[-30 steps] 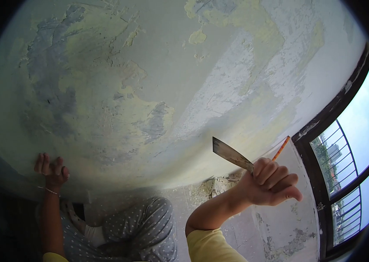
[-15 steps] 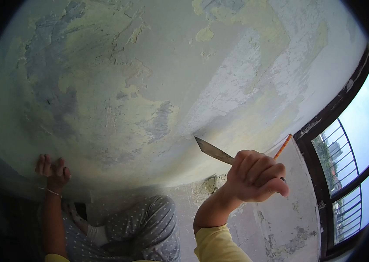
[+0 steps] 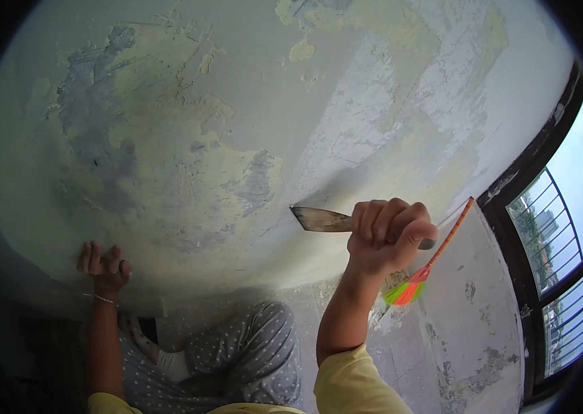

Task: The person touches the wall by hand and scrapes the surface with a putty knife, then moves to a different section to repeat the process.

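My right hand (image 3: 391,234) is wrapped round the handle of a putty knife, its dark end poking out past my thumb. The putty knife's metal blade (image 3: 322,219) points left, its corner at or close to the wall surface. That wall (image 3: 257,124) is patchy, with grey, white and yellowish areas and flaking edges. At lower left, my left hand (image 3: 104,265) has its fingers apart and resting against the wall, holding nothing. A thin bracelet circles that wrist.
A broom (image 3: 412,286) with an orange handle and green and red bristles leans in the corner behind my right arm. A dark-framed window (image 3: 547,241) with bars outside is on the right. My bent legs (image 3: 236,359) are below, near the wall's foot.
My right hand has shifted left, and the putty knife's blade has turned nearer to level, showing more of its face. The view has moved slightly, and the broom's bristles now show.
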Motion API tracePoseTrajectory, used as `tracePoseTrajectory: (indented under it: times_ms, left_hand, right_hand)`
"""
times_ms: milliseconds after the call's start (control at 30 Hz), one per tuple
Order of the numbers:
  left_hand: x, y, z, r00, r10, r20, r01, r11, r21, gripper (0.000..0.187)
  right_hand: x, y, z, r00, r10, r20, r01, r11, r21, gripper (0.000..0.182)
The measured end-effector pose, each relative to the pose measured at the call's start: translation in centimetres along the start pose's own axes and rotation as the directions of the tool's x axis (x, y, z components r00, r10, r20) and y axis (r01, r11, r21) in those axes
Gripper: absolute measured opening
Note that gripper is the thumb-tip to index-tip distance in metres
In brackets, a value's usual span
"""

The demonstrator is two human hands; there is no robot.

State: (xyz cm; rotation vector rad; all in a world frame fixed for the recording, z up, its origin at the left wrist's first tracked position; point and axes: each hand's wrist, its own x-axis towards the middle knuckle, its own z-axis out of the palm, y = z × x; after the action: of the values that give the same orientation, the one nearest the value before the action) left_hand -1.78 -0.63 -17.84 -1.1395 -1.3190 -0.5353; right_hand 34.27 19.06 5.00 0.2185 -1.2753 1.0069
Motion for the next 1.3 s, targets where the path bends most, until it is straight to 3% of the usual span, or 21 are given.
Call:
tracePoseTrajectory:
  times_ms: [67,167,233,267,333,400,433,500,600,633,667,733,867,1133,1233,1300]
  left_hand:
    - [-0.3,-0.1,0.0,1.0,0.005,0.001,-0.005,1.0,0.006,0.042]
    - [-0.5,0.0,0.1,0.999,-0.027,0.035,0.026,0.999,0.034,0.043]
    - [0.5,0.3,-0.1,0.994,-0.089,0.065,0.094,0.992,-0.088,0.048]
    - [1.4,0.7,-0.7,0.995,-0.076,0.065,0.081,0.994,-0.078,0.048]
    - [3.3,1.8,-1.9,0.966,-0.15,0.212,0.157,0.987,-0.018,0.053]
    - [5.2,1.6,-2.5,0.966,-0.1,0.239,0.091,0.995,0.048,0.055]
    - [6.4,1.6,-2.3,0.961,-0.063,0.268,0.037,0.994,0.102,0.056]
    - [10.4,1.8,-2.2,0.97,-0.075,0.231,0.06,0.996,0.074,0.057]
    - [17.6,2.6,-2.6,0.97,-0.093,0.224,0.091,0.996,0.018,0.059]
    - [20.1,2.8,-2.9,0.973,-0.094,0.213,0.091,0.996,0.026,0.06]
    - [22.6,3.1,-3.1,0.975,-0.098,0.2,0.093,0.995,0.035,0.061]
    - [26.9,3.4,-3.1,0.985,-0.077,0.157,0.075,0.997,0.023,0.061]
    - [32.6,4.5,-3.3,0.996,-0.05,0.074,0.049,0.999,0.011,0.06]
    - [32.9,9.0,-2.3,0.995,-0.015,0.103,0.03,0.989,-0.146,0.066]
    - [29.9,11.1,-1.9,0.923,0.296,0.244,-0.272,0.954,-0.126,0.072]
    - [26.9,12.5,-1.1,0.805,0.525,0.276,-0.534,0.844,-0.049,0.075]
  right_hand:
    - [-1.4,0.8,0.5,0.985,0.064,0.159,-0.06,0.998,-0.03,0.052]
    - [-4.9,-0.8,-0.2,0.962,0.12,0.246,-0.142,0.987,0.074,0.052]
    - [-8.4,-1.7,-0.8,0.935,0.269,0.231,-0.322,0.916,0.238,0.053]
    - [-10.7,-1.8,-1.0,0.909,0.391,0.142,-0.415,0.828,0.377,0.049]
    - [-15.9,-1.4,-2.7,0.742,0.668,0.054,-0.624,0.658,0.422,0.044]
    - [-20.3,-1.4,-4.0,0.481,0.872,-0.094,-0.631,0.418,0.653,0.045]
    - [-22.8,-1.0,-5.2,0.487,0.869,-0.084,-0.627,0.415,0.66,0.045]
    - [-28.0,-0.3,-7.8,0.321,0.935,-0.15,-0.489,0.3,0.819,0.043]
    - [-32.8,-0.2,-9.6,0.242,0.953,-0.184,-0.479,0.282,0.831,0.041]
    - [-33.3,-0.4,-10.3,0.323,0.941,-0.103,-0.506,0.263,0.821,0.04]
    - [-33.2,-0.2,-10.6,0.329,0.94,-0.095,-0.508,0.261,0.821,0.04]
    - [-33.1,0.2,-10.8,0.277,0.959,-0.052,-0.519,0.195,0.833,0.038]
    - [-33.1,1.1,-10.5,0.28,0.96,-0.001,-0.602,0.176,0.779,0.036]
    - [-33.1,0.7,-10.4,0.315,0.949,0.029,-0.612,0.18,0.77,0.034]
    - [-33.0,0.3,-9.8,0.289,0.957,0.001,-0.633,0.191,0.751,0.03]
    - [-32.5,-0.3,-9.1,0.251,0.967,-0.052,-0.68,0.214,0.701,0.029]
